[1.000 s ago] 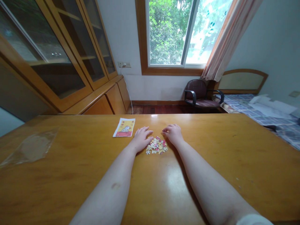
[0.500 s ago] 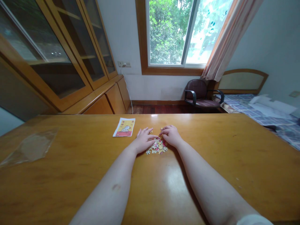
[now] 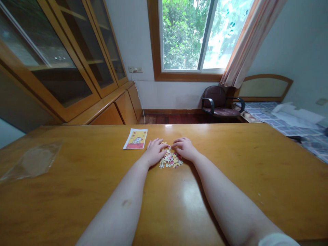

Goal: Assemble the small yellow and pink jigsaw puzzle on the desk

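Observation:
A small heap of jigsaw puzzle pieces (image 3: pixel 170 160), white, yellow and pink, lies on the wooden table (image 3: pixel 164 208). Along the heap's left side rests my left hand (image 3: pixel 154 152), palm down with fingers apart, its fingertips at the upper pieces. My right hand (image 3: pixel 185 149) is at the upper right of the heap, fingers slightly bent and spread, the tips close to the pieces. Neither hand visibly lifts a piece. Behind my left hand a picture card (image 3: pixel 135 139) lies flat, with a white animal on yellow and red.
A clear plastic bag (image 3: pixel 33 160) lies flat at the table's left. Beyond the table's far edge stand a glass-door cabinet (image 3: pixel 77 68), a dark office chair (image 3: pixel 216 99) and a bed (image 3: pixel 284 116) with a checked cover. A window (image 3: pixel 189 37) is in the far wall.
My left hand has drawn slightly left, so more pieces show between the hands. My right hand's fingers have moved a little left, toward the top of the heap.

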### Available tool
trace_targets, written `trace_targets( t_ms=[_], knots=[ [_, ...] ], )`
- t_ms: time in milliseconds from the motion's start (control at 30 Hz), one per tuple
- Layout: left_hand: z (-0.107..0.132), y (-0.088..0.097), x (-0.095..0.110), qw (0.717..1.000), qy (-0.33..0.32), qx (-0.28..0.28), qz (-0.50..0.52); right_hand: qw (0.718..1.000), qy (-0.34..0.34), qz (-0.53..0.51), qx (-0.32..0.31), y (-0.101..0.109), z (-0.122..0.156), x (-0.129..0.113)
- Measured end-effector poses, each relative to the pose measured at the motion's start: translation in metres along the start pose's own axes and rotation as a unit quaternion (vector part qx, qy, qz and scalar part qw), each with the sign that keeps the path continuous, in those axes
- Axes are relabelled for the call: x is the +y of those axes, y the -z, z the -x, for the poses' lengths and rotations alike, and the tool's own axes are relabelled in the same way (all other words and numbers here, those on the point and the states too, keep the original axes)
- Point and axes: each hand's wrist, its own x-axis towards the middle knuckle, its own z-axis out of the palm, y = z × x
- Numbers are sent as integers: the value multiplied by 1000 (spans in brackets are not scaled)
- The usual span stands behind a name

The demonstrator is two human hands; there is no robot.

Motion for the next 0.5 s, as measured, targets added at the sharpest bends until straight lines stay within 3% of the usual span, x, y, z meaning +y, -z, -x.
trace_targets(
  t_ms=[333, 500],
  knots=[
    [-3, 0, -3, 998, 54, 28, -27, 1000, 6, 11, 7, 1, 0, 0],
    [0, 2, 1, 1000, 1, 12, 5, 999, -21, 46, 12, -2, 0, 1]
  ],
)
